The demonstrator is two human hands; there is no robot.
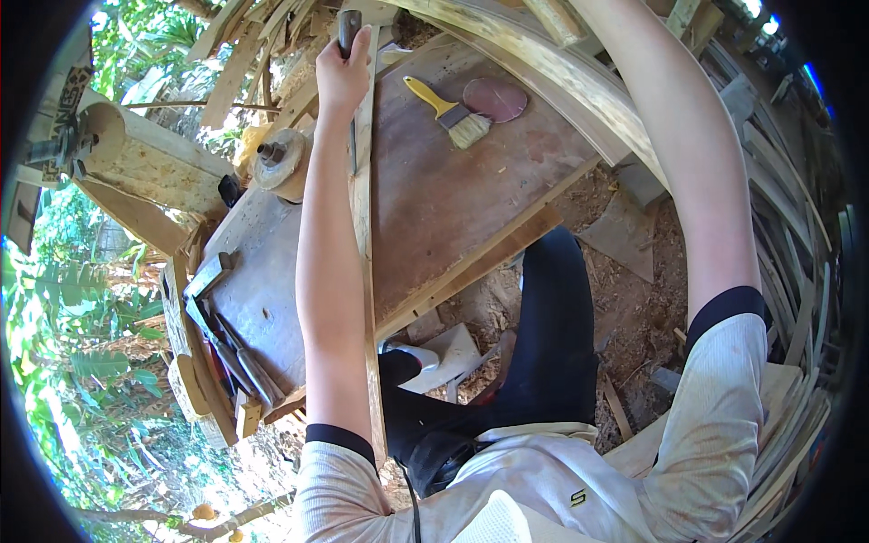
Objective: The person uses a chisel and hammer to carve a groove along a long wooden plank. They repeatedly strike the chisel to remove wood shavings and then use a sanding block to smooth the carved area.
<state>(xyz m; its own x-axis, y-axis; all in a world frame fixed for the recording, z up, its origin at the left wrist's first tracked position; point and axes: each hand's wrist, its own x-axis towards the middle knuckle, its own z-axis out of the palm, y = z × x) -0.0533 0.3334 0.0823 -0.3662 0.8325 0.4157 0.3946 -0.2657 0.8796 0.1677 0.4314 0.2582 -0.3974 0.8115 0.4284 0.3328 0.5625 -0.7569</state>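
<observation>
"What did your left hand (342, 83) have hold of?"

"Your fingers (328, 61) were clamped around a dark handle (350, 23). It lay inside your grip, and its end stuck out past your fingers toward the upper edge of the view."

"And your right hand?"

"It was beyond that upper edge, so I cannot tell whether its fingers were apart or together. Only your right arm (690, 136) showed, stretched upward."

"What lay closest to your grip?"

"A long wooden strip (364, 235) ran just beside your left forearm (330, 262). A thin grey metal piece (353, 149) showed between the two; I cannot tell whether it joined the handle."

"And farther out?"

"To the right of the strip, you had a brush (448, 113) with a yellow grip on the brown surface (453, 226), its bristles just beside a reddish disc (496, 100). To the left of your forearm stood a pale round piece (288, 172) with a dark knob. Lower down, metal tools (237, 348) lay near the surface's left edge. Past the surface, wood shavings (625, 262) covered the ground near your dark-clad leg (557, 317)."
</observation>
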